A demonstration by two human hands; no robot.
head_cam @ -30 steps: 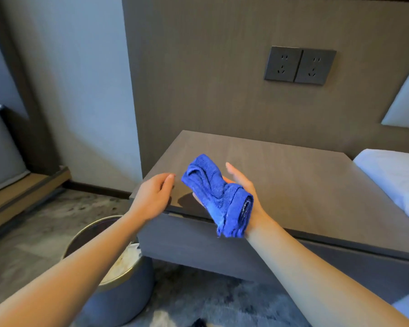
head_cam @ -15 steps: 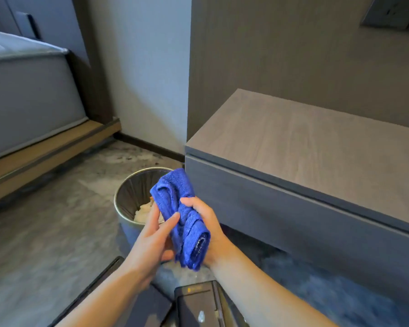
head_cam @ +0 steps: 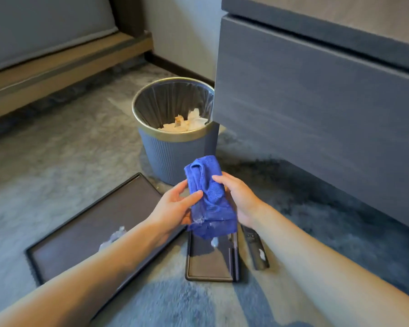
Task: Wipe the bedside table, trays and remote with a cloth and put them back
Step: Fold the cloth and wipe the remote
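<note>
A folded blue cloth [head_cam: 209, 199] hangs in the air above the carpet, gripped by both hands: my left hand [head_cam: 172, 208] pinches its left side and my right hand [head_cam: 240, 199] holds its right side. Directly below lie a large dark tray [head_cam: 85, 234] at the left, a small dark tray [head_cam: 211, 260] under the cloth, and a black remote [head_cam: 255, 250] beside it. The grey bedside table [head_cam: 316, 95] fills the upper right; only its front panel and a strip of its top show.
A blue bin [head_cam: 175, 131] with a gold rim and crumpled paper inside stands on the carpet against the table's left corner. A wooden bed base [head_cam: 57, 62] runs along the upper left. Grey patterned carpet covers the floor.
My view has dropped from the tabletop to the floor, bringing both trays and the remote into sight. My left hand came up and took hold of the cloth alongside my right.
</note>
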